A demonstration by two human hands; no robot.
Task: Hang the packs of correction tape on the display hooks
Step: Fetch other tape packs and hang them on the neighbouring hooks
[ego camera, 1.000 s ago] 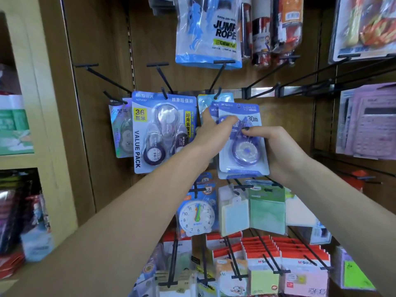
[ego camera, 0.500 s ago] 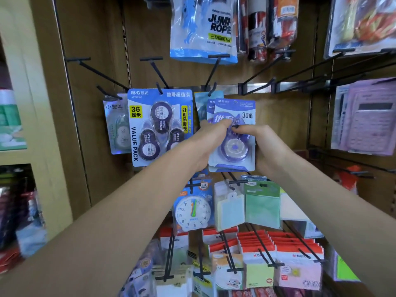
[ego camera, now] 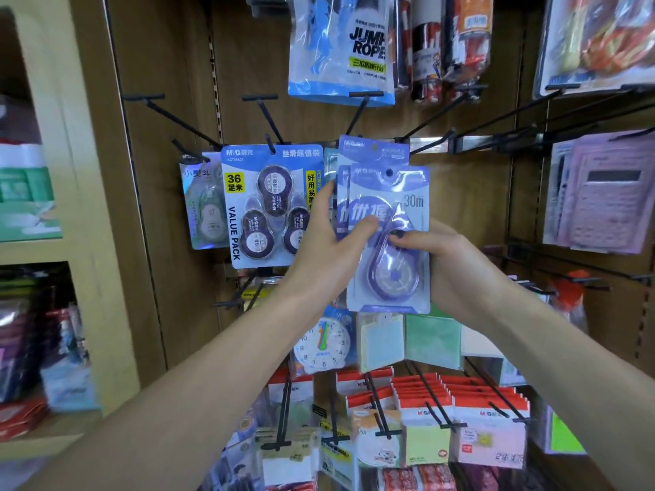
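Both my hands hold a small stack of purple correction tape packs (ego camera: 390, 242) in front of the wooden display wall. My left hand (ego camera: 329, 242) grips the stack's left edge, thumb across the front. My right hand (ego camera: 443, 260) holds the front pack's right side, fingertips on its blister. A rear pack (ego camera: 372, 150) rises higher behind the front one, just below a black display hook (ego camera: 358, 113). A blue value pack of correction tape (ego camera: 269, 207) and a pale single pack (ego camera: 205, 203) hang on hooks to the left.
Empty black hooks (ego camera: 436, 115) jut out above and to the right. A jump rope bag (ego camera: 340, 47) hangs overhead, pink calculators (ego camera: 602, 193) at right. Below hang a toy clock (ego camera: 322, 345), sticky notes (ego camera: 432, 338) and red-topped packs (ego camera: 489, 419). Shelving (ego camera: 53, 242) stands left.
The view and my hands have shifted slightly; the front pack has slid lower in the stack while a rear pack now sticks up higher toward the hook.
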